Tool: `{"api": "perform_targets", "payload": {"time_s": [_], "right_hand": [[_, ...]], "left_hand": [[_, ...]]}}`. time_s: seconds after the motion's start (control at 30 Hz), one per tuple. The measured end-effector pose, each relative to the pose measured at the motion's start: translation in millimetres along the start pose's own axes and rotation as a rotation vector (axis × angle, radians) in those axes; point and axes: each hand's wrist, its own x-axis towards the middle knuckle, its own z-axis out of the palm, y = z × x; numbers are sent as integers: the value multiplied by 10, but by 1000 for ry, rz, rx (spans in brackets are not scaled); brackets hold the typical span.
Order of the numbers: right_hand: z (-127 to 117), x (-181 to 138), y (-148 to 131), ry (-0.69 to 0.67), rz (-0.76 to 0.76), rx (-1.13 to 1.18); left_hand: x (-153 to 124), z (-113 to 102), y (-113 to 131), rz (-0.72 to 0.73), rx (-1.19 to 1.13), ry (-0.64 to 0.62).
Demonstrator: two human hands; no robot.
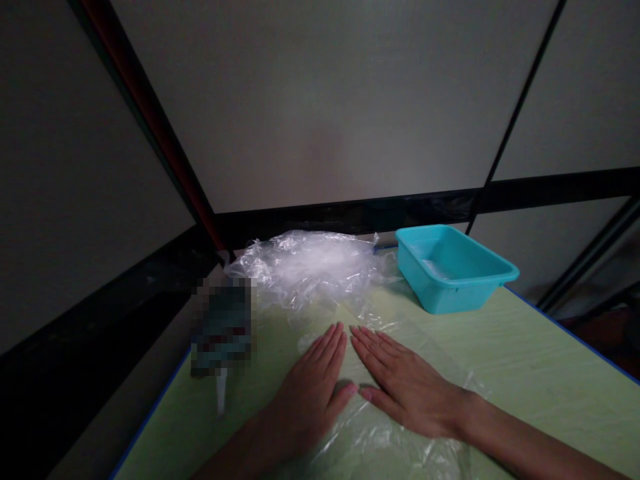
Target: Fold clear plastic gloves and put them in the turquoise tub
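Observation:
A clear plastic bag (385, 440) lies spread over the pale green tabletop, wrinkled toward the near edge. My left hand (315, 387) rests flat on it, fingers stretched out and pointing away from me. Beside it, my right hand (405, 380) is also laid flat on the plastic, its fingers angled toward the left hand. The two thumbs nearly meet, and neither hand grips anything. Beyond the fingertips sits a crumpled heap of clear plastic (310, 263); I cannot tell whether it joins the flat bag.
A turquoise plastic basin (450, 293) stands at the back right of the green table (525, 360), with something whitish inside. On the left is a blurred-out dark item (223, 333). Wall panels (325, 100) with dark trim rise behind the table.

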Motion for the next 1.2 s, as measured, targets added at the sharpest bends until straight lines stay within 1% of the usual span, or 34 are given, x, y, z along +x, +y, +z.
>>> {"api": "perform_targets", "payload": {"time_s": [0.23, 0.37, 0.5, 0.63, 0.73, 0.83, 0.9, 1.0, 1.1, 1.2], "right_hand": [[-54, -38, 38, -12, -14, -12], [-59, -109, 186, 31, -5, -33], [-73, -216, 358, 42, 40, -68], [-86, -268, 428, 77, 83, -62], [-84, -269, 425, 57, 118, -49], [-67, -279, 413, 48, 172, -51], [-53, -293, 397, 50, 210, -63], [-53, -304, 346, 56, 252, -76], [-82, -281, 270, 90, 240, -67], [-100, -240, 225, 104, 166, -58]], "left_hand": [[-33, -28, -84, -8, 13, -16], [-41, -64, -92, 9, 1, -21], [-29, -94, -74, -11, 3, -57], [-23, -108, -78, -21, -28, -80], [-18, -126, -95, -60, -113, -58], [-5, -161, -110, -144, -181, 28], [3, -185, -104, -177, -182, 70], [6, -192, -55, -183, -157, 94], [8, -139, 24, -155, -145, 102], [18, -59, 93, -128, -111, 77]]}}
